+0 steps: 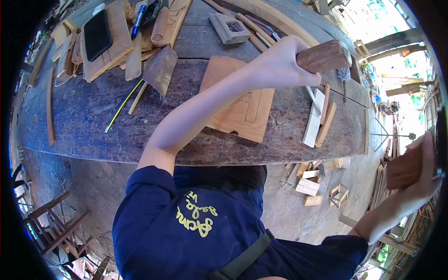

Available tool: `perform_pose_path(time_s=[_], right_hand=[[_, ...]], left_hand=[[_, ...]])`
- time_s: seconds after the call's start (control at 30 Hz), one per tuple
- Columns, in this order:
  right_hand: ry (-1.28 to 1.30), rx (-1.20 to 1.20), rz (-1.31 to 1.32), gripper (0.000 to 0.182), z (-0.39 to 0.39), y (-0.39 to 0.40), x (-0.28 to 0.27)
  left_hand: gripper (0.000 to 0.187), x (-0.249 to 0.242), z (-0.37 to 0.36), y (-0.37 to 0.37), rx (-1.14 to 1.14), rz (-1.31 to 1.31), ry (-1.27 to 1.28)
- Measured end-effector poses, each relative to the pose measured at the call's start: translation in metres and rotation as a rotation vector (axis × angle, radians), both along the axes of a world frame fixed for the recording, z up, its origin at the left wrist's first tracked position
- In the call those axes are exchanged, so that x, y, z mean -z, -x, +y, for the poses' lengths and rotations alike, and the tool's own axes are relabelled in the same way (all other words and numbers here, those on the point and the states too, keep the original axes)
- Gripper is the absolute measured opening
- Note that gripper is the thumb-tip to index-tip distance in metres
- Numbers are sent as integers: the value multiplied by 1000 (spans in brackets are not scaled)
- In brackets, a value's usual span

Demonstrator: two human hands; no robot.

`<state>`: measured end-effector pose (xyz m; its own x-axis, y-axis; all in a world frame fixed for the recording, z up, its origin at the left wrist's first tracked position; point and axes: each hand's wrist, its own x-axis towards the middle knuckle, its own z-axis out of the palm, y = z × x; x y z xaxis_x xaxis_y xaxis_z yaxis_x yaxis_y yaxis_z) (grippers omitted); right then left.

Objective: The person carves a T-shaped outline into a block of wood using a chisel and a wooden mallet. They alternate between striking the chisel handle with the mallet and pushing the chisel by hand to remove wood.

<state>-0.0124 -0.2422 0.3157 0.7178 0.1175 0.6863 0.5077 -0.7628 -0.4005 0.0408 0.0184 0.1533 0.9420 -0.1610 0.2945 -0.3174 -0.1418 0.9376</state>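
My left hand (284,63) reaches across the bench to the right. Its fingers are wrapped round a thick, rough brown wooden piece (324,56) that sticks out past the fist. Under my left forearm lies a flat, light-brown board (224,123) with pencilled or cut outlines and a small notch in its near edge. Out at the far right, my right hand (422,184) is raised away from the bench and closed on a dark brown wooden block (405,165). The picture's edge partly cuts off this hand and block.
On the worn bench (186,140), a phone (97,35) lies on boards with a blue marker (138,21). A yellow pencil (123,105) is nearer. A pale strip (313,119) lies right, a grey block (229,28) at the back. Offcuts (308,184) litter the floor.
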Motion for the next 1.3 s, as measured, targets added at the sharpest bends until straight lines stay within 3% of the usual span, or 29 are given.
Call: perform_pose_path(time_s=[0.03, 0.07, 0.1, 0.13, 0.17, 0.23, 0.27, 0.33, 0.37, 0.43, 0.5, 0.57, 0.6, 0.63, 0.7, 0.73, 0.77, 0.83, 0.87, 0.9, 0.97, 1.0, 1.1, 1.13, 1.23, 1.3], right_hand=[[-89, -60, 4, 24, -10, -5, -2], [151, -12, 227, 32, 0, 6, 3], [497, 77, 22, 52, -26, -19, 43], [536, -406, 191, 62, 50, 3, 41], [630, -337, 325, 68, 53, 11, 34], [567, -458, 692, 66, 60, 13, 10], [569, -451, 680, 66, 49, 10, 13], [335, 34, 134, 57, 17, 2, 24], [11, -111, 113, 56, 33, 4, 10], [-91, 16, 247, 53, 11, -5, -9], [49, 10, 272, 56, 36, -3, 13], [438, -384, 394, 70, 55, -4, 34], [436, -303, 594, 67, 52, -3, 16], [432, -298, 595, 67, 41, -6, 15], [343, -301, 200, 63, 35, -7, 13], [3, -308, 246, 54, 35, 0, 7], [4, -305, 250, 54, 28, 0, 1], [-138, -161, 226, 37, 9, -4, -9], [-83, 85, 370, 41, 9, -1, 1], [-84, 85, 367, 41, 21, -1, 11], [491, -374, 518, 70, 51, 0, 26], [487, -372, 514, 70, 45, 1, 23], [497, -65, 326, 73, 24, 0, 6], [191, -197, 331, 68, 26, 4, 0], [-76, 48, 13, 60, -21, -11, -19], [-82, 23, 290, 65, 4, -2, 4]], left_hand=[[30, -2, 2, 0, 23, 50, -71], [30, -4, 1, 2, 23, 42, -72], [31, -5, -1, 5, -36, 41, -47], [33, -5, -3, 7, -93, 43, -26], [33, 2, -6, 4, -80, 41, -33], [38, 18, -13, -12, -91, -329, 298], [32, 16, -7, -15, 2, -118, 229], [29, -1, -2, -3, -18, -50, 124], [27, -7, -1, 3, -40, 30, 17], [28, -2, -3, 1, -32, -20, 79], [27, 2, -5, -2, -65, -70, 136], [27, 1, -4, -2, -25, -49, 143], [28, 0, -4, -3, 11, -24, 154], [28, 2, -5, -4, 17, -23, 152], [28, 3, -5, -7, -15, -49, 149], [28, 4, -5, -6, -13, -45, 150], [28, 2, -4, -4, -15, -43, 133], [28, 1, -4, -3, -17, -44, 115], [24, 1, -4, -3, -22, -48, 107], [22, 0, -4, -3, -29, -54, 100], [22, -1, -4, -1, -11, -55, 110], [21, -1, -5, -1, 6, -56, 123], [27, -1, -7, -1, -43, -50, 158], [27, 0, -7, -3, -46, -47, 158], [28, 5, -5, -6, -36, -94, 113], [28, 5, -4, -7, 3, -90, 113]])
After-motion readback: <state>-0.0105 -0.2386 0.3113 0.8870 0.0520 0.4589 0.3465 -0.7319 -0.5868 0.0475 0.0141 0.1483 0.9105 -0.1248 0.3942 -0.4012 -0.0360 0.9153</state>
